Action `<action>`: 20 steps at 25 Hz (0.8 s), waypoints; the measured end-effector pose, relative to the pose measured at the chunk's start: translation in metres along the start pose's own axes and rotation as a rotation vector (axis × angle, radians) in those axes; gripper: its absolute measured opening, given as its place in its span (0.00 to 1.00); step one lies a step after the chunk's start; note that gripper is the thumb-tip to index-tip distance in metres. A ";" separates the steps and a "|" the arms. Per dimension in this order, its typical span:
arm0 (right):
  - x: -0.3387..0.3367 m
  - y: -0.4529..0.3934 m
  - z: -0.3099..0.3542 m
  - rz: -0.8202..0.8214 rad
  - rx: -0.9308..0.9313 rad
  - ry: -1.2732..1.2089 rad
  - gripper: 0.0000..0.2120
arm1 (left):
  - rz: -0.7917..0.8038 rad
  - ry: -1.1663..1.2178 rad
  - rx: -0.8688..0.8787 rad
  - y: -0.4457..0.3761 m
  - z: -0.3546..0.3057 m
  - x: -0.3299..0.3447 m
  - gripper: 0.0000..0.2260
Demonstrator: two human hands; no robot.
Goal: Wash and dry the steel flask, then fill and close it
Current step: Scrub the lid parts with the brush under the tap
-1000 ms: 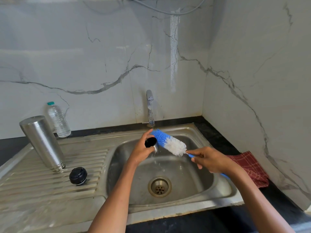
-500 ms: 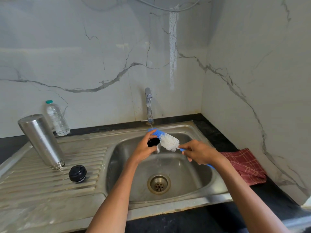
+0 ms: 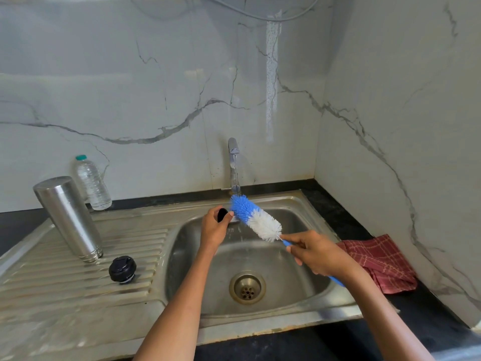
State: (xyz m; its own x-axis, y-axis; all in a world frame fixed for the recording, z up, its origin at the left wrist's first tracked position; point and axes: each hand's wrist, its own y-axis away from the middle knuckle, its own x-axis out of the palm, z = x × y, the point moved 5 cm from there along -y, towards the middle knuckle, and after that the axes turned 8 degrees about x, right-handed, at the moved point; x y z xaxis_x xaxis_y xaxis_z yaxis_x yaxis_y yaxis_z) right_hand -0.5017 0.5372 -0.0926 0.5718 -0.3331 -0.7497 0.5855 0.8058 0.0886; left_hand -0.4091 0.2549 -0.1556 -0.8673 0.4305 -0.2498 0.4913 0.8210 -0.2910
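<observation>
Steel flask (image 3: 68,217) stands upside down on the sink's drainboard (image 3: 78,282), its black lid (image 3: 122,269) beside it. Over the basin, left hand (image 3: 214,230) grips a small black cap (image 3: 222,214); right hand (image 3: 317,254) clamps the bottle brush (image 3: 256,221).

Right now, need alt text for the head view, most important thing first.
Over a steel sink, a left hand grips a small black part under the running tap while the right hand holds a blue-and-white bottle brush beside it. On the draining board, a steel flask stands mouth-down beside a round black cap.
</observation>
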 end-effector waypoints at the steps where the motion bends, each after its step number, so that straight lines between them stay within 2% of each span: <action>1: 0.004 0.003 0.001 -0.014 -0.006 0.031 0.18 | -0.009 0.071 -0.062 0.001 0.003 0.005 0.16; 5: 0.020 -0.008 0.002 -0.141 -0.005 0.167 0.14 | 0.061 0.361 -0.291 0.003 0.010 0.033 0.18; 7: 0.027 -0.011 0.003 -0.162 0.005 0.149 0.16 | 0.022 0.523 -0.375 0.005 0.008 0.038 0.12; 9: 0.033 -0.006 0.000 -0.099 0.034 -0.066 0.17 | -0.049 0.702 -0.484 0.005 0.011 0.037 0.09; 12: 0.038 -0.002 -0.008 -0.015 0.152 -0.540 0.16 | -0.044 0.910 -0.555 0.006 0.010 0.034 0.14; 16: 0.036 -0.015 -0.009 -0.058 0.189 -0.592 0.14 | 0.096 0.893 -0.524 0.017 -0.004 0.041 0.14; 20: 0.040 -0.008 -0.014 -0.043 0.152 -0.620 0.15 | -0.056 0.911 -0.510 0.011 0.006 0.029 0.17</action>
State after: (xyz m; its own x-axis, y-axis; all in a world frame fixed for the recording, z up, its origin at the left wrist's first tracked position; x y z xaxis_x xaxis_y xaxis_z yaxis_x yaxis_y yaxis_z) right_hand -0.4913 0.5243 -0.1322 0.7452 -0.6220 -0.2402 0.6647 0.7218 0.1931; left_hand -0.4287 0.2746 -0.1713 -0.7236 0.3326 0.6048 0.5401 0.8184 0.1962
